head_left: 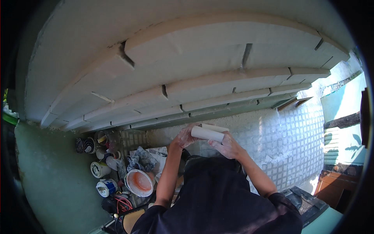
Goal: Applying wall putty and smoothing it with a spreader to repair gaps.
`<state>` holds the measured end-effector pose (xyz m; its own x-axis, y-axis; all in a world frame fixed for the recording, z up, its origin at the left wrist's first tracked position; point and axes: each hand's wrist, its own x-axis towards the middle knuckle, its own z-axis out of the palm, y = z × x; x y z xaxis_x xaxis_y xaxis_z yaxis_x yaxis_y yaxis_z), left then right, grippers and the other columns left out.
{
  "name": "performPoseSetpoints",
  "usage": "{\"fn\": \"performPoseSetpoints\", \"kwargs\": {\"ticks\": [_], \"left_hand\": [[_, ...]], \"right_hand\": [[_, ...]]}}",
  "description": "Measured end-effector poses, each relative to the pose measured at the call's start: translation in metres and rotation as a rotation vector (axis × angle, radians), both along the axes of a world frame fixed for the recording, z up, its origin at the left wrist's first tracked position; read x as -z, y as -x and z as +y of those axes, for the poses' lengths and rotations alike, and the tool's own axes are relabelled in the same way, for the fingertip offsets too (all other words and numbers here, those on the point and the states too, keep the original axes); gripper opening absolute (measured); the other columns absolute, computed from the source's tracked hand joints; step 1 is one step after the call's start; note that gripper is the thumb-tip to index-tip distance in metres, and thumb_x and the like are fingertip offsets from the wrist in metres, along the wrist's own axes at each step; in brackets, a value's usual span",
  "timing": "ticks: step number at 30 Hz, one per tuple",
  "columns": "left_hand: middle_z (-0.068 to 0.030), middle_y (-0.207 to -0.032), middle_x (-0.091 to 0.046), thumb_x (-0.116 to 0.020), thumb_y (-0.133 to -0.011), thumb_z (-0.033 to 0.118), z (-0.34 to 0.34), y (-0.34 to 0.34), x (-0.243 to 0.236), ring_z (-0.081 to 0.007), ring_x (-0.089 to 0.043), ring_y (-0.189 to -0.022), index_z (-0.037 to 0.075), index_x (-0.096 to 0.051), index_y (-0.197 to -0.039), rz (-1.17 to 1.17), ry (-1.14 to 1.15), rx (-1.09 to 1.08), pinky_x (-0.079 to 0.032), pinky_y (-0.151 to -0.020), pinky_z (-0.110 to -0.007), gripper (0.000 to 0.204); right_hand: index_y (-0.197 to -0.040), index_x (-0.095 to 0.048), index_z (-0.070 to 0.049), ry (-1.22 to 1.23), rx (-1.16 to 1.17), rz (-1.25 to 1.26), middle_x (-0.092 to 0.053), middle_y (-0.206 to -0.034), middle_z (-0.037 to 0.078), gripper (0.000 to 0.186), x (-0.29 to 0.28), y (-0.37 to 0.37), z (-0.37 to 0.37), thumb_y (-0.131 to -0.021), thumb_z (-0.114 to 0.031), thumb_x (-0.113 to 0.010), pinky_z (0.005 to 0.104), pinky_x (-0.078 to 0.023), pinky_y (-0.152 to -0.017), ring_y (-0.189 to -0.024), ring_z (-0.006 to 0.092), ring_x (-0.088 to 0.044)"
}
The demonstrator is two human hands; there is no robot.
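In front of my chest, I hold a white oblong piece, smooth and roughly brick-long, between both hands. Pale dust coats my fingers. My left hand closes round its left end, and my right hand grips the right end from below. A second white strip shows just behind it; I cannot tell whether it is a separate piece or part of the same one. Ahead rises a pale wall with long stepped ledges, broken by short dark gaps; my hands are apart from it.
At the left stand a bucket with orange inside, several paint tubs and a crumpled grey plastic bag. Red cord lies near them. The tiled floor stretches right, with a dark box-like object at the lower right.
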<state>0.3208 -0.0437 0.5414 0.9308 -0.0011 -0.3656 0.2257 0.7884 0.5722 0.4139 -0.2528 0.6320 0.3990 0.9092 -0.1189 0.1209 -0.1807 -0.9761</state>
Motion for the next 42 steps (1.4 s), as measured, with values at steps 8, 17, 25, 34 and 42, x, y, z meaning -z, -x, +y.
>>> {"fn": "performPoseSetpoints", "kwargs": {"ticks": [8, 17, 25, 34, 42], "left_hand": [[-0.0069, -0.106, -0.065, -0.058, -0.085, 0.01, -0.071, -0.059, -0.065, -0.0096, -0.061, -0.082, -0.001, -0.062, -0.116, -0.155, -0.599, 0.242, -0.049, -0.072, -0.026, 0.033], [-0.0039, -0.105, -0.062, -0.058, -0.091, 0.02, -0.094, -0.066, -0.051, -0.0119, -0.058, -0.094, -0.003, -0.059, -0.113, -0.087, -0.419, -0.195, -0.046, -0.082, -0.026, 0.031], [-0.0162, -0.12, -0.056, -0.059, -0.085, 0.039, -0.086, -0.07, -0.074, -0.0249, -0.053, -0.115, 0.001, -0.061, -0.11, -0.425, -0.417, -0.092, -0.041, -0.096, -0.035, 0.046], [-0.0177, -0.107, -0.064, -0.068, -0.082, 0.032, -0.08, -0.064, -0.138, -0.0254, -0.062, -0.097, -0.003, -0.062, -0.101, -0.313, -0.791, 0.343, -0.045, -0.091, -0.035, 0.041], [-0.0184, -0.078, -0.062, -0.057, -0.092, 0.03, -0.119, -0.074, -0.137, -0.0329, -0.058, -0.073, -0.002, -0.063, -0.093, -0.199, -1.403, 0.302, -0.045, -0.07, -0.036, 0.033]], "right_hand": [[-0.111, -0.059, 0.007, 0.242, -0.088, -0.128, -0.06, -0.106, 0.026, 0.054, -0.027, -0.068, -0.075, -0.088, -0.042, -0.061, 0.0385, -0.045, -0.087, -0.097, 0.0374, -0.058], [-0.111, -0.06, 0.005, 0.118, -0.306, -0.156, -0.058, -0.11, 0.026, 0.046, -0.042, -0.077, -0.074, -0.09, -0.036, -0.057, 0.0423, -0.043, -0.092, -0.106, 0.0402, -0.055], [-0.131, -0.051, -0.009, -0.301, -0.219, -0.651, -0.055, -0.129, 0.012, 0.053, -0.043, -0.077, -0.067, -0.081, -0.017, -0.066, 0.0426, -0.048, -0.091, -0.109, 0.0356, -0.057], [-0.106, -0.063, -0.003, -0.071, -0.426, -0.618, -0.064, -0.102, 0.016, 0.033, -0.043, -0.074, -0.083, -0.087, -0.03, -0.061, 0.0403, -0.051, -0.082, -0.094, 0.0336, -0.062], [-0.089, -0.066, 0.003, -0.265, -0.549, -0.775, -0.064, -0.104, 0.016, 0.028, -0.008, -0.104, -0.096, -0.089, -0.023, -0.053, 0.0418, -0.054, -0.073, -0.083, 0.0331, -0.065]]}}
